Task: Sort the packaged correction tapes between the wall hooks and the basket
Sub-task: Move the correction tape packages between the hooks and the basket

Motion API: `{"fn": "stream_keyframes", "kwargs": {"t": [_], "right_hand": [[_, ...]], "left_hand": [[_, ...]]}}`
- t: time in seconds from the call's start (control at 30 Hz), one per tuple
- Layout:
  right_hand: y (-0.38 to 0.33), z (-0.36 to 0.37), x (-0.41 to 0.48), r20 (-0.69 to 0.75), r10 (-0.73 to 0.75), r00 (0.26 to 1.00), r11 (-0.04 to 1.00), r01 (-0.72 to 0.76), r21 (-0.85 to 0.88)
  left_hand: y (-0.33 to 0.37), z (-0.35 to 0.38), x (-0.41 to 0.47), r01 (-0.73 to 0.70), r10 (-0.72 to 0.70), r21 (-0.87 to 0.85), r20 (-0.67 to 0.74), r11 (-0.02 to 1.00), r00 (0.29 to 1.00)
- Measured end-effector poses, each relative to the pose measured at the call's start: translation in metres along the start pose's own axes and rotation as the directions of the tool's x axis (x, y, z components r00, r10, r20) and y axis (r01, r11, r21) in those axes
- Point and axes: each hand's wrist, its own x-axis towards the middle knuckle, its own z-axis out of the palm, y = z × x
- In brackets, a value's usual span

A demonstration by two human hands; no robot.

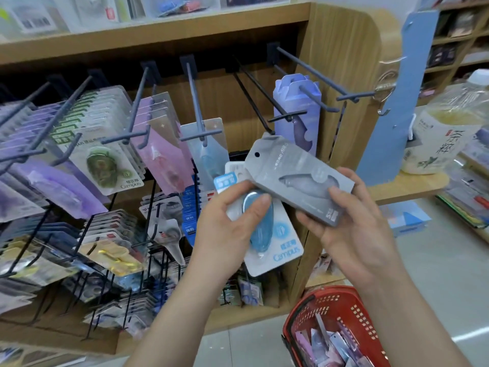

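The fingers of the right hand (352,226) are pinching a flat grey cardboard correction-tape pack (296,178); the left hand (225,234) is gripping a blue-and-white blister-carded correction tape (275,242) partly behind it.

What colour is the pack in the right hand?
Grey cardboard correction-tape pack, held in the right hand; head view.

Both bare forearms rise from the lower edge and draw together at mid-frame. The left hand (225,229) holds a white card blister pack with a blue correction tape (267,234), thumb pressed on the blister and fingers tucked behind the card. The right hand (354,223) grips a grey rectangular correction tape package (296,176) by its lower end (thumb on top, fingers beneath). The hands sit near each other, apart.
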Motion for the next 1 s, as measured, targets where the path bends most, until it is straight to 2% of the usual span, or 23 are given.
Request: {"fn": "stream_keyframes", "kwargs": {"t": [0.1,0.2,0.27,0.57,0.77,1.0], "right_hand": [[0.005,-0.013,-0.003,0.043,-0.038,0.998,0.981,0.045,-0.188],[-0.002,-0.024,-0.004,0.116,0.003,0.993,0.851,0.058,-0.522],[-0.009,-0.024,-0.005,0.149,0.018,0.989,0.768,0.082,-0.635],[-0.008,-0.001,0.002,0.161,-0.099,0.982,0.726,0.182,-0.663],[0.004,0.004,-0.002,0.135,-0.131,0.982,0.748,0.188,-0.637],[0.008,0.005,-0.001,0.049,-0.103,0.994,0.836,0.113,-0.537]], "left_hand": [[0.004,-0.003,0.007,-0.041,0.040,-0.013,-0.060,0.999,0.997],[0.003,-0.006,0.010,-0.103,0.106,0.046,-0.059,0.994,0.993],[0.001,-0.007,0.007,-0.120,0.123,0.078,-0.045,0.990,0.991],[-0.001,-0.006,0.007,-0.091,0.107,0.140,-0.114,0.986,0.988],[-0.002,-0.009,0.006,-0.064,0.085,0.162,-0.126,0.985,0.988],[0.002,-0.011,0.005,-0.080,0.112,0.270,-0.108,0.959,0.988]]}}
